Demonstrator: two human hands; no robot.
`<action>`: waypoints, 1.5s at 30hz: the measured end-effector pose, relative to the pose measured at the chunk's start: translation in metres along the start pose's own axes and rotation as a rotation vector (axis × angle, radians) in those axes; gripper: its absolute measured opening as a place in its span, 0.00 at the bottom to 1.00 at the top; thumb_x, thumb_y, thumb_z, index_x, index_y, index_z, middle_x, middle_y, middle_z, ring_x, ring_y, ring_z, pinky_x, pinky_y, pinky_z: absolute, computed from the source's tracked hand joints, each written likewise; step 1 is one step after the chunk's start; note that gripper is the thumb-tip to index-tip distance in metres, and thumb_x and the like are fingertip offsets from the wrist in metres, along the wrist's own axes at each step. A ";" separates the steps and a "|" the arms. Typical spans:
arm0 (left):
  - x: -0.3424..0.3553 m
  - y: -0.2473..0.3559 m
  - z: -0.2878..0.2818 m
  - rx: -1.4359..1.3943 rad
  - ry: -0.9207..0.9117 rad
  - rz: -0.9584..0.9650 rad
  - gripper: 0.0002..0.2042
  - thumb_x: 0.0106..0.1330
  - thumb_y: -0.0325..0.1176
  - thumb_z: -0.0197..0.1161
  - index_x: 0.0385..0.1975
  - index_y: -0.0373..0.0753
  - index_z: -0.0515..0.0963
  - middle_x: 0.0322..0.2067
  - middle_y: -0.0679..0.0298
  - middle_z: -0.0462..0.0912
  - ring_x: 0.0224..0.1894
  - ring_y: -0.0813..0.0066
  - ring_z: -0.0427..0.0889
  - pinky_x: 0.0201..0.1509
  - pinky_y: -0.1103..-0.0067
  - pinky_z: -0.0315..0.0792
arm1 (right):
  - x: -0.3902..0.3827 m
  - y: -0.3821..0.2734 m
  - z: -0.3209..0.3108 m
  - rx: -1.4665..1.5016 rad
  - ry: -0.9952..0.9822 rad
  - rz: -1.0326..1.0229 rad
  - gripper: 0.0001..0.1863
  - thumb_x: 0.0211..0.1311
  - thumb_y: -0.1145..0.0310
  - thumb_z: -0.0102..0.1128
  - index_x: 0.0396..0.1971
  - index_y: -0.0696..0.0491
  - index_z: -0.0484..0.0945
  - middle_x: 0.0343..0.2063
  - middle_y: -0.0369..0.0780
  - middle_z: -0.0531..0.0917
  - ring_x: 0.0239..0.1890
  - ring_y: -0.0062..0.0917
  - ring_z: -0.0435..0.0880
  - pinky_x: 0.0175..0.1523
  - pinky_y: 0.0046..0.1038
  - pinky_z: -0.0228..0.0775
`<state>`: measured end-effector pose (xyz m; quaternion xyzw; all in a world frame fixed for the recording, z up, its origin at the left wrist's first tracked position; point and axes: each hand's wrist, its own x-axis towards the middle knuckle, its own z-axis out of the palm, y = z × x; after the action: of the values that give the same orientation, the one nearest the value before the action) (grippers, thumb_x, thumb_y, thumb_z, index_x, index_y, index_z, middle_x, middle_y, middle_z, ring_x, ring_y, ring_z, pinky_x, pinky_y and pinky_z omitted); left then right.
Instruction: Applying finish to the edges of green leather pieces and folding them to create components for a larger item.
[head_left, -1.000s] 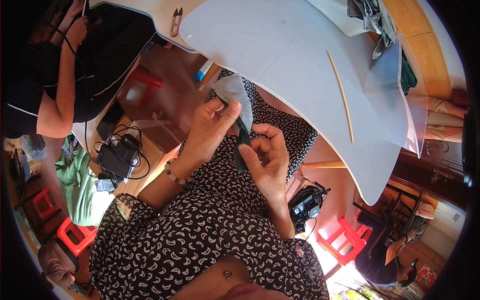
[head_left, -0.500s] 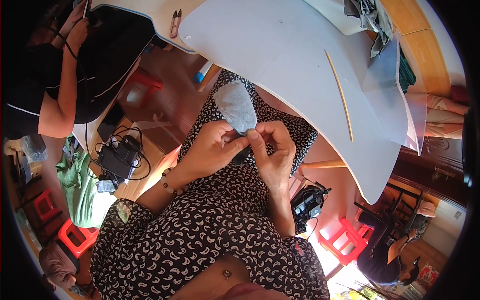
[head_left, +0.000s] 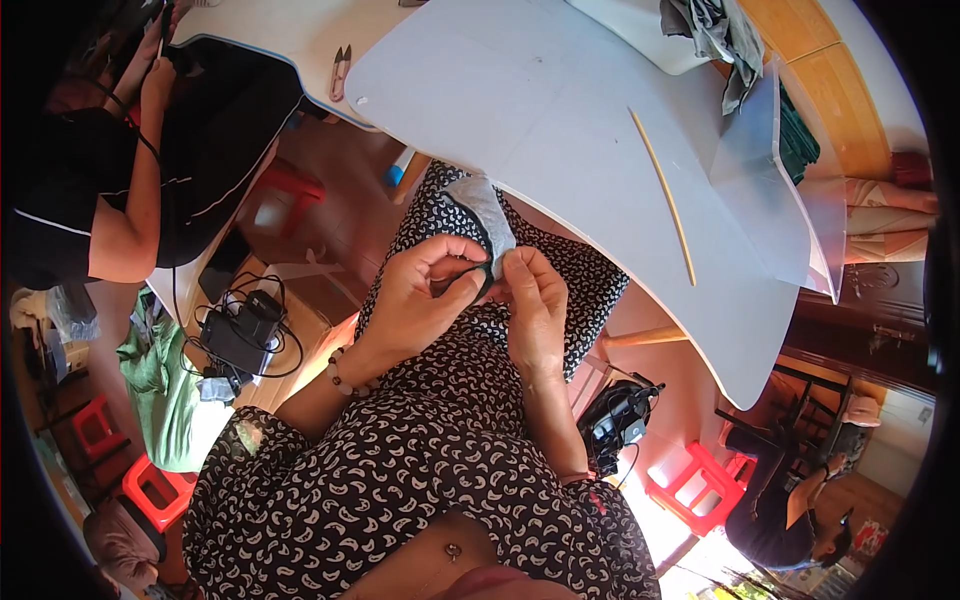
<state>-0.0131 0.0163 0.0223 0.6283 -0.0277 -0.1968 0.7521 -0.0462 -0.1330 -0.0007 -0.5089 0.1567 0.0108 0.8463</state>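
Over my patterned lap, a small grey fabric piece (head_left: 488, 210) with a dark green edge (head_left: 482, 232) hangs between both hands. My left hand (head_left: 415, 305), wearing a beaded bracelet, pinches its dark edge at the lower end; the fingertips are partly hidden in the folds. My right hand (head_left: 535, 315) has its thumb and fingers closed on the grey side, just right of the left fingertips. The fabric's top reaches close to the white table's front edge (head_left: 580, 210).
Snips (head_left: 340, 72), a wooden stick (head_left: 660, 190) and clear panel (head_left: 750, 190) are on the table. Another person's arm (head_left: 140, 200) is left, above black power adapters (head_left: 235, 325). A black bag (head_left: 610, 425), red stool (head_left: 690, 490) and seated person (head_left: 770, 520) are right.
The grey piece has tilted since half a second ago, again showing its dark edge. My left fingers have curled higher around it; my right hand has shifted slightly left. The view has swung slightly.
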 end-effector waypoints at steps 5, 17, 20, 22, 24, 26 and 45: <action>0.000 -0.005 0.000 0.022 0.043 0.058 0.06 0.68 0.20 0.64 0.42 0.30 0.77 0.36 0.63 0.87 0.38 0.87 0.83 0.43 0.85 0.78 | -0.006 0.006 -0.002 -0.592 0.227 -0.517 0.09 0.66 0.73 0.68 0.40 0.59 0.77 0.33 0.38 0.79 0.31 0.20 0.80 0.36 0.20 0.75; 0.004 -0.009 -0.006 0.016 0.041 0.086 0.06 0.65 0.20 0.67 0.40 0.31 0.79 0.33 0.67 0.86 0.37 0.89 0.81 0.41 0.88 0.75 | -0.003 -0.003 0.006 -0.873 0.014 -0.615 0.05 0.65 0.80 0.62 0.34 0.59 0.74 0.30 0.43 0.77 0.27 0.32 0.80 0.32 0.32 0.73; 0.005 -0.014 -0.009 0.039 0.024 0.073 0.07 0.64 0.19 0.67 0.40 0.31 0.79 0.32 0.67 0.86 0.36 0.89 0.80 0.40 0.88 0.75 | -0.001 0.005 0.004 -0.836 -0.021 -0.558 0.04 0.67 0.80 0.58 0.35 0.60 0.72 0.30 0.45 0.76 0.28 0.35 0.77 0.33 0.36 0.71; 0.006 -0.016 -0.007 0.085 0.045 0.106 0.08 0.63 0.20 0.67 0.40 0.32 0.79 0.31 0.68 0.85 0.35 0.90 0.79 0.39 0.87 0.74 | -0.001 0.008 0.004 -0.803 -0.035 -0.502 0.03 0.69 0.80 0.55 0.36 0.60 0.70 0.30 0.46 0.75 0.29 0.38 0.75 0.34 0.38 0.69; 0.006 -0.016 -0.007 0.142 0.062 0.097 0.08 0.63 0.20 0.67 0.40 0.32 0.79 0.31 0.69 0.85 0.35 0.90 0.78 0.39 0.87 0.73 | 0.000 0.010 0.005 -0.878 -0.039 -0.631 0.03 0.71 0.79 0.54 0.36 0.60 0.70 0.30 0.46 0.75 0.29 0.38 0.75 0.35 0.38 0.69; 0.005 -0.015 -0.005 0.197 0.077 0.087 0.08 0.63 0.21 0.67 0.41 0.32 0.79 0.31 0.70 0.85 0.35 0.90 0.78 0.38 0.87 0.73 | -0.002 0.007 0.007 -0.875 -0.030 -0.628 0.03 0.71 0.79 0.53 0.36 0.60 0.70 0.31 0.46 0.74 0.29 0.38 0.75 0.35 0.37 0.69; 0.004 -0.021 -0.004 0.198 0.094 0.188 0.05 0.68 0.24 0.63 0.39 0.33 0.74 0.28 0.71 0.75 0.29 0.90 0.73 0.31 0.87 0.69 | 0.001 0.010 0.014 -0.920 -0.033 -0.623 0.04 0.71 0.77 0.53 0.37 0.59 0.68 0.32 0.47 0.74 0.32 0.44 0.75 0.37 0.42 0.70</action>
<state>-0.0141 0.0165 0.0004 0.7027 -0.0704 -0.0921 0.7020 -0.0432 -0.1164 -0.0036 -0.8481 -0.0352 -0.1645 0.5023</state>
